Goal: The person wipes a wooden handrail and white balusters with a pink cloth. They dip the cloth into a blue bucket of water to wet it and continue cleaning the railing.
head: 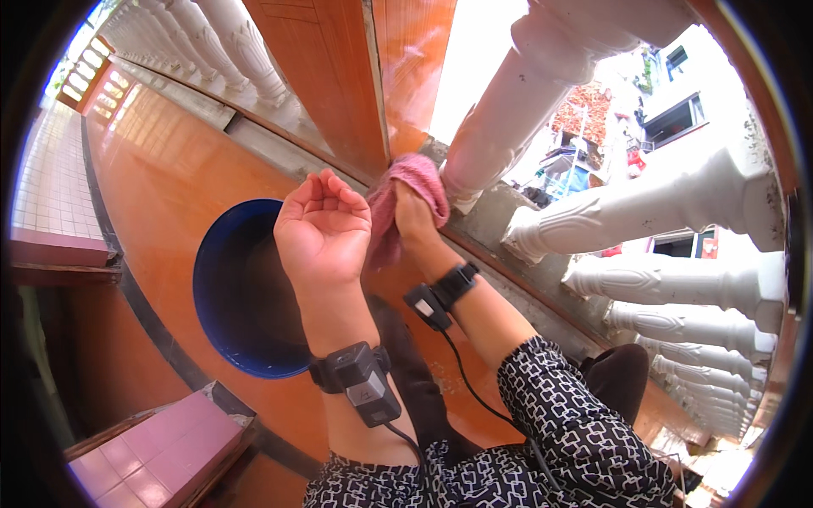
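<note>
My left hand (324, 232) is raised palm up with its fingers loosely curled, and nothing lies in it. It hangs over the right side of a blue bucket (204, 330), whose dark inside holds what may be murky water. In my right hand (416, 217) is a damp-looking pink cloth (416, 168), bunched over the fingers and hiding them. The cloth is at the foot of an orange-brown pillar (343, 82), close to the base of the nearest white baluster (502, 120). Whether it touches either cannot be told.
More white balusters (648, 279) run along a concrete ledge (508, 197) on the right. Glossy orange floor (159, 165) spreads around the bucket. Pink tiled steps (165, 444) stand at lower left. Cables trail from black wrist devices (365, 381) on both arms.
</note>
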A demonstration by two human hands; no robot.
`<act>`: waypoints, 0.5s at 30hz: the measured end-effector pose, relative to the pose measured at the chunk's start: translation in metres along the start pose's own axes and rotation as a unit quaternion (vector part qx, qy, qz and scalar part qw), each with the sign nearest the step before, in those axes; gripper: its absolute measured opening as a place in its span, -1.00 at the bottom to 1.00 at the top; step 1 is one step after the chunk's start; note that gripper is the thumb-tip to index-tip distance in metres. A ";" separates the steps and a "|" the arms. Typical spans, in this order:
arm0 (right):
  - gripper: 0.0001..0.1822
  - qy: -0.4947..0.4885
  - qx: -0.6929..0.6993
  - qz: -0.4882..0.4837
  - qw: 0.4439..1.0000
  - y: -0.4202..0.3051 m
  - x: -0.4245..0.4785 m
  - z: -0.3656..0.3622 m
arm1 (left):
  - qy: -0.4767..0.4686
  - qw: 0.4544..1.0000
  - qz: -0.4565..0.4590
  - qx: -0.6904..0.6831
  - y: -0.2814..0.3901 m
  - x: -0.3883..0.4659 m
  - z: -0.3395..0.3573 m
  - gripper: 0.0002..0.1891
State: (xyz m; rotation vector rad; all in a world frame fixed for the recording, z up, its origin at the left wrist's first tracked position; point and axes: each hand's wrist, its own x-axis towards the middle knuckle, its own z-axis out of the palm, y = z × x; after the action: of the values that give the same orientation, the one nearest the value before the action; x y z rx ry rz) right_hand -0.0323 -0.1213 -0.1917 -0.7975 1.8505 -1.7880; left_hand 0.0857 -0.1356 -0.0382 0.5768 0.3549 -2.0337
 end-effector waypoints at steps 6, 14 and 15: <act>-0.67 -0.238 -0.014 -0.075 0.968 -0.117 -0.003 -0.002 | 0.038 0.990 0.135 0.003 0.048 -0.017 -0.014 -0.92; -0.73 -0.201 0.343 -0.007 0.918 0.013 0.088 0.025 | -0.011 0.998 0.064 -0.018 0.029 -0.010 -0.011 -0.90; -0.72 -0.212 0.390 0.088 0.892 0.018 0.079 0.029 | 0.004 0.998 0.063 -0.021 0.034 -0.014 -0.012 -0.91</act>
State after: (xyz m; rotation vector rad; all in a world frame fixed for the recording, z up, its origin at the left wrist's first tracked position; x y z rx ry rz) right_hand -0.0726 -0.1957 -0.2057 -0.6005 0.7776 -1.8247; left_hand 0.1243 -0.1366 -0.0411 0.5667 0.3555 -1.8989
